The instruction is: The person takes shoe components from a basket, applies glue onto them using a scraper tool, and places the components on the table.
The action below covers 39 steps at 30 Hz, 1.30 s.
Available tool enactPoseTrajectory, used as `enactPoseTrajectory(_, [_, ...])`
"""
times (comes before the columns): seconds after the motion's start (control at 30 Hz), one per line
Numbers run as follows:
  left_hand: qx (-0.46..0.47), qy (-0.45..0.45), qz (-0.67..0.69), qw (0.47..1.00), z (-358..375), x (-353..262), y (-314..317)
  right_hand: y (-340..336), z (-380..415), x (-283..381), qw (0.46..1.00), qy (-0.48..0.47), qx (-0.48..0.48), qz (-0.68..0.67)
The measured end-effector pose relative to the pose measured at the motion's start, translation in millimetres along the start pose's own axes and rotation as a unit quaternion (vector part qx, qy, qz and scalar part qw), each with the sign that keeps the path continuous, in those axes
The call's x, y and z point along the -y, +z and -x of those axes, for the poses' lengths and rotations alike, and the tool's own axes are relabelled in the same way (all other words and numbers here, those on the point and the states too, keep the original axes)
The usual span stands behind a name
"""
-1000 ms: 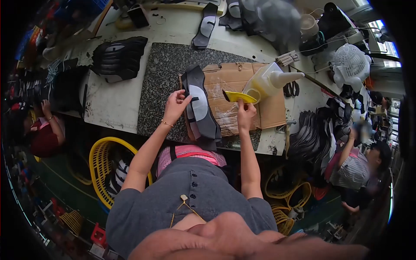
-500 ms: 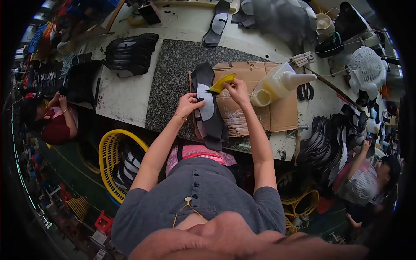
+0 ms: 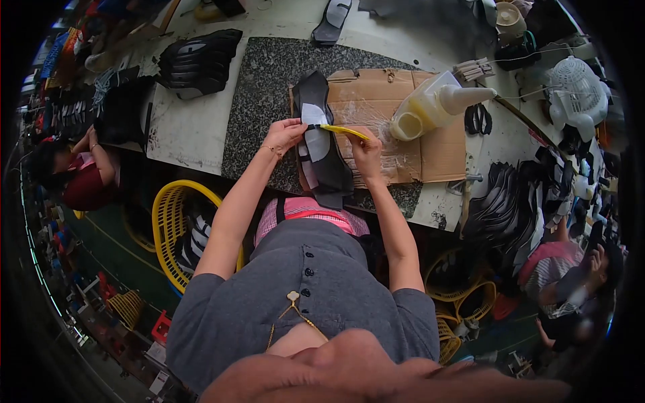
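Observation:
A long black cut piece, like a shoe upper, (image 3: 329, 171) lies lengthwise in front of me with a pale grey patch (image 3: 317, 144) on it. My left hand (image 3: 287, 133) is at its left edge, thumb and fingers pinched on a small black tab (image 3: 313, 126) over the patch. In my right hand (image 3: 367, 153) is a yellow flat spreader (image 3: 346, 129), its tip at the tab. Beneath the piece is a glue-stained cardboard sheet (image 3: 440, 158). Right of my right hand a translucent squeeze bottle (image 3: 433, 107) of yellowish liquid lies tilted on the cardboard.
A speckled stone slab (image 3: 259, 87) lies under the cardboard. Stacked black pieces (image 3: 199, 64) sit at the left, more (image 3: 500, 205) at the right. A white fan (image 3: 576, 97) stands far right. A yellow basket (image 3: 168, 228) is below left. Other people sit on both sides.
The yellow spreader has tilted flatter, its tip now at the black tab. My left fingers have moved up to the tab. The whole view has shifted slightly.

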<state>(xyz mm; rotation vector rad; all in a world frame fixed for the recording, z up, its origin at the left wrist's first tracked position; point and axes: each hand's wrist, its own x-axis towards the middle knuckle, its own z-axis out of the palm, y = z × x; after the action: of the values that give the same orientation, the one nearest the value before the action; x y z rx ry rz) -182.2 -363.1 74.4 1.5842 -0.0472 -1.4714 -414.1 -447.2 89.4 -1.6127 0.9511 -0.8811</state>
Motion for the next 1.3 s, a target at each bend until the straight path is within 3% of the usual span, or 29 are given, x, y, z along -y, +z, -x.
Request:
enactPoseTrajectory(0.07, [0.015, 0.010, 0.008, 1.000, -2, 3, -4, -3, 23, 8, 0.996, -0.079, 0.031, 0.040])
enactPoseTrajectory(0.1, [-0.007, 0.019, -0.004, 1.000, -2, 4, -2, -21, 39, 7, 0.987, -0.067, 0.086, 0.115])
enactPoseTrajectory(0.2, [-0.009, 0.025, 0.003, 1.000, 8, -1, 7, -58, 71, 3, 0.978, -0.020, 0.096, 0.185])
enactPoseTrajectory(0.33, [-0.035, 0.061, 0.003, 0.997, 7, 2, 5, -34, 63, 6, 0.989, -0.082, -0.023, 0.119])
enactPoseTrajectory(0.47, [-0.030, 0.112, -0.020, 0.993, 5, 4, 6, -44, 102, 14, 0.951, -0.097, 0.103, 0.276])
enactPoseTrajectory(0.67, [-0.041, 0.209, -0.072, 0.974, 24, 4, 12, -25, 87, 14, 0.965, -0.089, 0.012, 0.245])
enactPoseTrajectory(0.83, [-0.027, 0.283, -0.072, 0.956, 26, 6, 15, -46, 98, 11, 0.982, -0.019, 0.086, 0.169])
enactPoseTrajectory(0.97, [-0.020, 0.211, -0.067, 0.975, 30, 0, 12, -2, 47, -9, 0.998, 0.027, -0.050, 0.005])
enactPoseTrajectory(1.07, [-0.025, 0.162, -0.021, 0.986, 28, -2, 11, 26, 24, 0, 0.995, 0.055, -0.078, -0.034])
enactPoseTrajectory(1.2, [-0.013, 0.115, 0.033, 0.993, 19, 5, 7, -9, 70, -3, 0.991, -0.079, -0.015, 0.108])
enactPoseTrajectory(1.3, [-0.021, 0.090, 0.048, 0.995, 15, 6, 6, -58, 86, 15, 0.972, -0.002, 0.077, 0.223])
